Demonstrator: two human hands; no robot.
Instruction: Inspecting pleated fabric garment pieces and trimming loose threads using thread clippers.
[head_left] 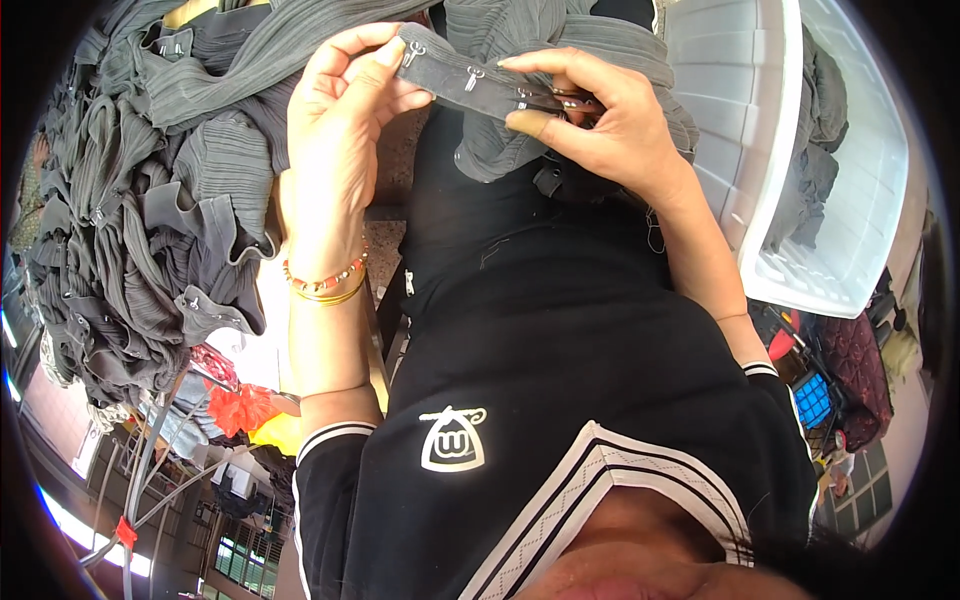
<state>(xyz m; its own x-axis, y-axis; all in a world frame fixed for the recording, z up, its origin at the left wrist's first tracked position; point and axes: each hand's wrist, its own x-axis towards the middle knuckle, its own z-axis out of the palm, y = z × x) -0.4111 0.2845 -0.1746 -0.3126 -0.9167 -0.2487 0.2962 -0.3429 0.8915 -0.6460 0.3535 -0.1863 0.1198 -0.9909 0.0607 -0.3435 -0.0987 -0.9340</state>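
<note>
A grey fabric band with metal hooks spaced along it stretches between my two hands; it looks like the waistband of a ribbed garment hanging below it. My left hand pinches the band's left end between thumb and fingers. At the band's other end, my right hand curls with thumb below and index finger above. Inside that hand sits a small dark, shiny metal tool, partly hidden by the fingers, its tip against the band; I cannot make out its exact kind. Yellowish covers show on the right thumb and the left thumb tip.
A large heap of grey ribbed garments, some with hooks, lies at my left. On the right stands a white plastic bin with grey cloth inside. Red and yellow pieces lie below the heap, near a metal frame.
</note>
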